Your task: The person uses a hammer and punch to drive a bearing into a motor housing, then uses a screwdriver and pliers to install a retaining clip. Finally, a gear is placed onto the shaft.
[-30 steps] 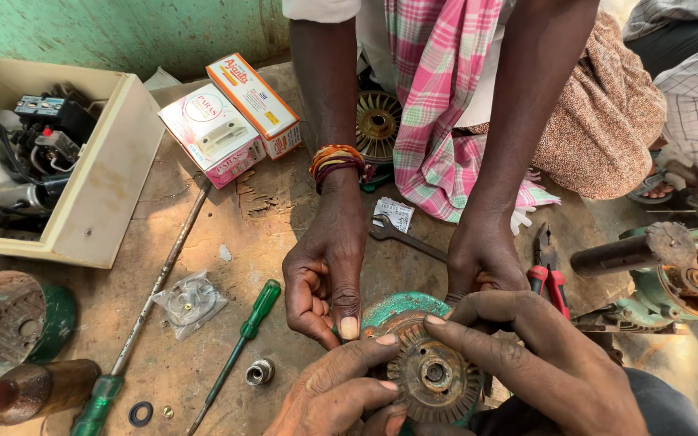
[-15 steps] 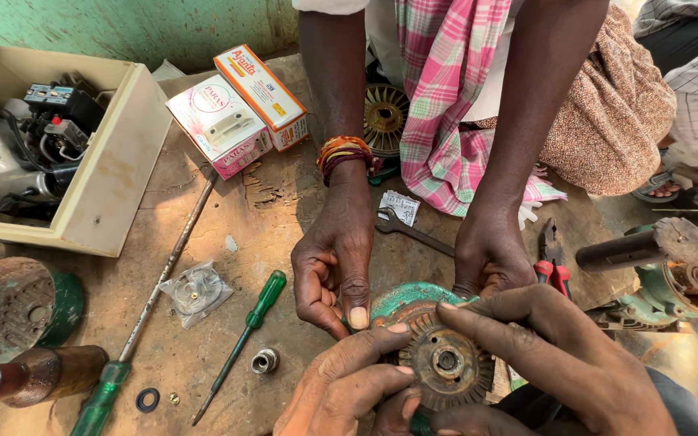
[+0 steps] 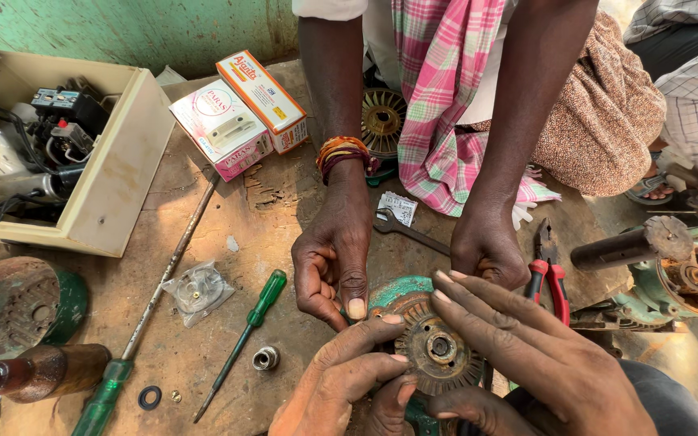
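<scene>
A rusty round ribbed disc with a central hub sits on a green metal housing at the bottom centre. My left hand grips the disc's left edge from below. My right hand lies over its right side, fingers spread along the rim. Opposite me, another person's two hands touch the housing, one hand with bangles at the wrist on the left, the other hand behind the disc.
A beige box of electrical parts stands at the left, two cardboard boxes behind. A green-handled screwdriver, a long rod, a bagged part, a nut, red pliers, a spanner and a pump motor lie around.
My fingers have shifted slightly round the disc's rim. The other person's hands stay at the housing. The view has drifted a little.
</scene>
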